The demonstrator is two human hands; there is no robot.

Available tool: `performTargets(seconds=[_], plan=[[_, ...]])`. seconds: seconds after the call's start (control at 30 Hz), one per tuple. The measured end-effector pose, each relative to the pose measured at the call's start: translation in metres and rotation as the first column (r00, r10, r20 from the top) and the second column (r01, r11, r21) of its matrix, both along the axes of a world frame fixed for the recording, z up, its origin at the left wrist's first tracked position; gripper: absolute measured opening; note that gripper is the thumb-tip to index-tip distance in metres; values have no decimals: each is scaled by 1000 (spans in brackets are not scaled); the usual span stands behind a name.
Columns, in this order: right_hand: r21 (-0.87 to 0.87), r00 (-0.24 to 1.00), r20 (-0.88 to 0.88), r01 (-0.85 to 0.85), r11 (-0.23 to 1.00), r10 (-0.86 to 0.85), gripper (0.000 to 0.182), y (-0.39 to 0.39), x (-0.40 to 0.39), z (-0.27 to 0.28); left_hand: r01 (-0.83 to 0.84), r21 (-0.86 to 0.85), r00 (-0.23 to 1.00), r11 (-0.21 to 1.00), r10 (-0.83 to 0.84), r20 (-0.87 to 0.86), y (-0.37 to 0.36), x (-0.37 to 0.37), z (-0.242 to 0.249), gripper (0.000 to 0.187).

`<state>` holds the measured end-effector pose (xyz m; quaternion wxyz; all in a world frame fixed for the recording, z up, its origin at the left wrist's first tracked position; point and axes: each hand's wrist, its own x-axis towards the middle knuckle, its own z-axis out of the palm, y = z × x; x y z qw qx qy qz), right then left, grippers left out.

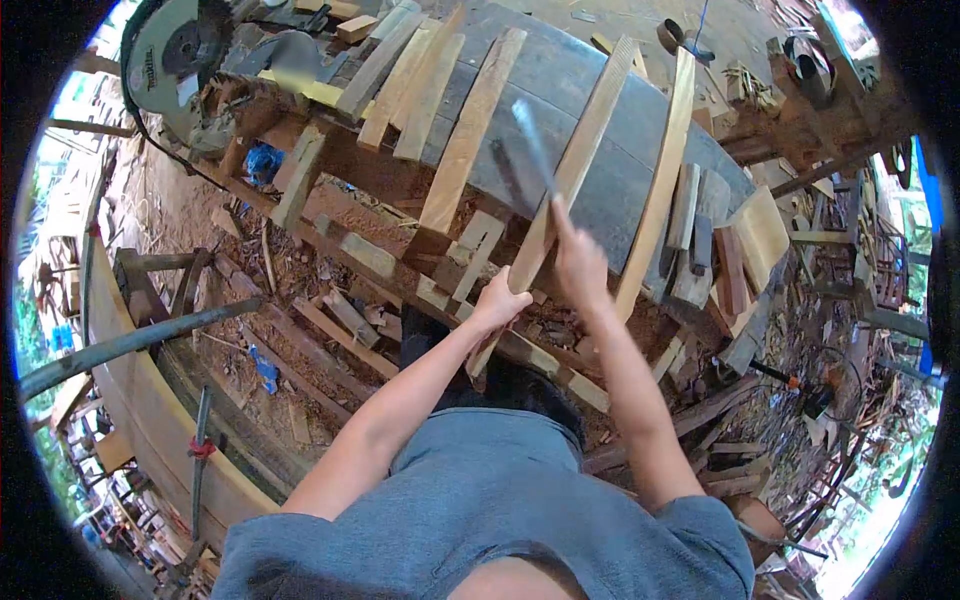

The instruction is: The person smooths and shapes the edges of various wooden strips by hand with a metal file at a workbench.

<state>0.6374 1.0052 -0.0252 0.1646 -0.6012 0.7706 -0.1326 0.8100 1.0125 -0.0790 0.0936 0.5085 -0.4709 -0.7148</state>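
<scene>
My left hand (498, 300) is wrapped round the lower part of a long wooden strip (592, 130), which slants from near my body up across the grey work surface (540, 75). My right hand (580, 262) is closed on the handle of a slim hand tool (532, 135) with a pale, metal-looking shaft. Motion smears this tool, so its exact kind cannot be told. Its shaft points away from me, just left of the strip. Other wooden strips lie on either side, one to the left (475, 130) and one to the right (662, 180).
A Makita circular power saw (165, 60) stands at the upper left, beside several shorter boards (415, 85). Wood blocks (690, 235) are gathered at the right edge of the surface. Offcuts and sawdust cover the ground. A metal pipe (140, 345) juts in from the left.
</scene>
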Motion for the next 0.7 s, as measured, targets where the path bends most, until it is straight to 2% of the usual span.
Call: performTargets(seconds=[0.03,0.07,0.1,0.13,0.17,0.27,0.3,0.37,0.4,0.47,0.57,0.6,0.67,0.7], plan=[[-73,998,4,61,995,-61,60,-21,-15,-3,-17,-112,999,994,22,36,4,0,-6,40],[-63,991,19,131,989,-130,60,-42,-25,0,-27,-224,997,974,44,68,7,0,-8,38],[-28,988,27,151,988,-150,62,-43,-25,9,-10,-231,997,973,27,70,7,1,10,38],[5,985,33,170,985,-170,63,-45,-22,17,-10,-108,1000,994,12,11,5,5,28,37],[10,993,43,112,994,-112,64,-31,-12,19,-7,17,999,1000,8,-53,1,6,42,36],[95,991,44,-129,987,125,68,45,37,30,-9,-1,999,1000,9,-51,-1,10,39,33],[96,991,49,-129,987,125,68,46,38,33,49,-6,997,999,-49,-51,-5,13,34,32],[114,968,-17,-246,962,250,73,60,37,42,21,-46,1000,999,-20,14,-4,17,45,32],[27,976,-37,-212,977,213,70,50,32,39,-8,-102,998,995,15,68,-4,16,53,32],[-31,999,37,1,1000,0,67,10,14,28,25,-168,1000,985,-25,5,-4,12,55,33],[-36,992,89,96,995,-93,65,-1,19,25,22,-87,1000,996,-20,22,2,11,65,34],[35,995,87,38,999,-41,66,16,29,33,6,-49,1000,999,-6,-2,1,13,66,32],[128,993,87,-92,988,81,66,51,49,48,-26,-107,1000,994,27,7,-1,16,71,32],[126,993,88,-88,988,78,66,47,46,50,-22,-108,1000,994,23,8,-2,20,75,32]])
